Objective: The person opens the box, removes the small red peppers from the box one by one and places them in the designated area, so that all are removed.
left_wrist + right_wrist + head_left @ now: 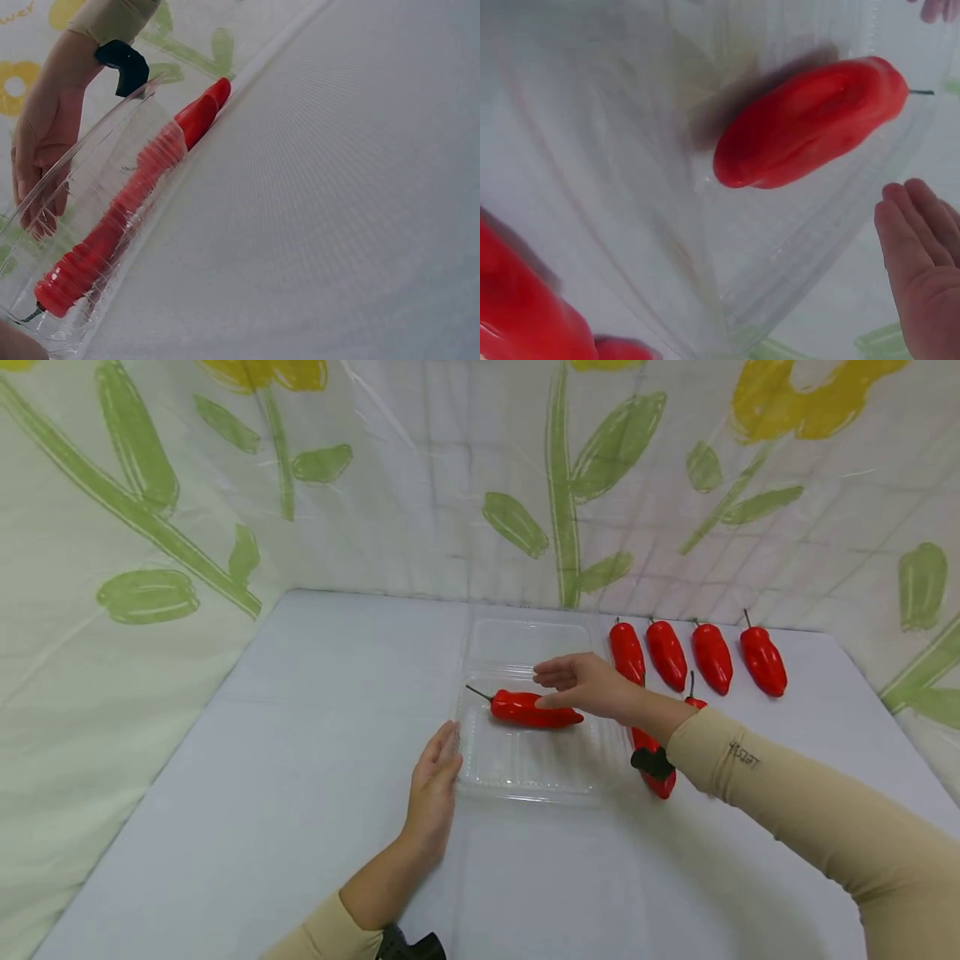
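Observation:
A clear plastic clamshell box (517,768) lies unfolded on the table, its lid (528,639) toward the back. One red pepper (517,710) with a thin dark stem lies crosswise in the front half, stem pointing left. My left hand (432,793) holds the box's left edge between thumb and fingers. Above the pepper hovers my right hand (588,685), fingers straight and close together, thumb apart. In the right wrist view that right hand (926,274) shows a gap between itself and the pepper (810,124). The left wrist view shows the pepper (82,274) through the box wall.
Several red peppers stand in a row (712,658) at the back right of the white table (322,777). More peppers (660,781) lie under and beside my right forearm, partly hidden. A sheet with printed flowers (375,485) hangs behind the table.

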Motion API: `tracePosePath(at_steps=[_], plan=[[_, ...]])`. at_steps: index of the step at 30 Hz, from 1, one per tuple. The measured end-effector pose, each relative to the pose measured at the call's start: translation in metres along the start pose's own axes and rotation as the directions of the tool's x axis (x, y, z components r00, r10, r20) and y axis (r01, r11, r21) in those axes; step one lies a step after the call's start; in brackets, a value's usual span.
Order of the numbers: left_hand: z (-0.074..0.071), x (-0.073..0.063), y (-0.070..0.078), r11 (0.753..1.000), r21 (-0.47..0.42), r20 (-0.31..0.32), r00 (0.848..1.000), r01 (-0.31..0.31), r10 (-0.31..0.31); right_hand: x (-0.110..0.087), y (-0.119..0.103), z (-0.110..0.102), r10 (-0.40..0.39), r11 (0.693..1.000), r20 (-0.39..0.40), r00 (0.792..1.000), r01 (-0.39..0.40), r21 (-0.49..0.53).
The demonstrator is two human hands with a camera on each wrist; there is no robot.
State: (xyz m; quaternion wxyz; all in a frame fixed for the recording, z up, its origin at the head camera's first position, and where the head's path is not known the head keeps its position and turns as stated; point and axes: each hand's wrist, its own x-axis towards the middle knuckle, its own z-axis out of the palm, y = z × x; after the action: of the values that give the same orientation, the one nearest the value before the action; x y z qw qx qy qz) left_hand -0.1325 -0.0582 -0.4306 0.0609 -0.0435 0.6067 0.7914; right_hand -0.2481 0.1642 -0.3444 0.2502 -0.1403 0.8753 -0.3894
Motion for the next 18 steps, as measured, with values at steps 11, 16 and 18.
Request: tracePosePath(at_steps=[11,16,18], plan=[[-0.001,0.000,-0.001,1.000,0.003,0.003,1.000,-0.008,0.008,0.013,-0.007,0.008,0.013,0.991,0.116,0.993,0.002,-0.131],[-0.001,-0.001,-0.001,1.000,0.006,0.000,1.000,-0.002,0.002,0.017,-0.011,0.011,0.050,0.985,0.126,0.991,-0.028,-0.167],[-0.001,-0.001,-0.001,1.000,0.008,-0.002,1.000,-0.002,0.002,0.019,-0.012,0.012,0.060,0.983,0.128,0.990,-0.037,-0.177]])
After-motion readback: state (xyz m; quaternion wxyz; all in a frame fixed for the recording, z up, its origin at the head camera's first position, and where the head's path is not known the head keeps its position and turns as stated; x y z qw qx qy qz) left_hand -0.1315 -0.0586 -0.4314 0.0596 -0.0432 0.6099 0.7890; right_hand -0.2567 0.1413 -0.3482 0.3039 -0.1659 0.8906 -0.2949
